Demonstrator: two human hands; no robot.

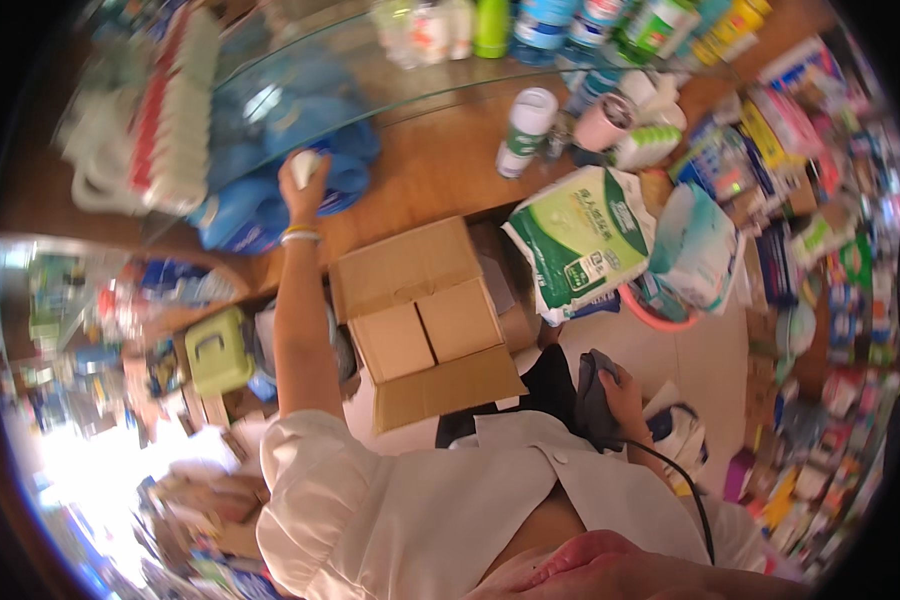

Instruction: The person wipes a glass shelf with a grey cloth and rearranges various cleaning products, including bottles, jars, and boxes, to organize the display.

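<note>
My left hand [305,180] reaches up to the wooden shelf and grips a small white object [304,169], perhaps a bottle's cap or top; what lies below it is hidden. Large blue plastic jugs [244,214] stand around that hand, partly behind a glass shelf [300,112]. Down by my body, my right hand [621,394] is closed on a dark grey cloth [594,386]. Between my arms sits a cardboard box [427,337] with its outer flaps spread. A white and green spray can or bottle [526,133] stands on the wooden shelf to the right.
A green and white plastic package [581,240] lies right of the box, beside a pink basin [667,319] holding packets. Bottles [536,30] line the glass shelf. White jugs [105,157] stand at the far left, above a green case [217,352]. Crowded shelves run down the right.
</note>
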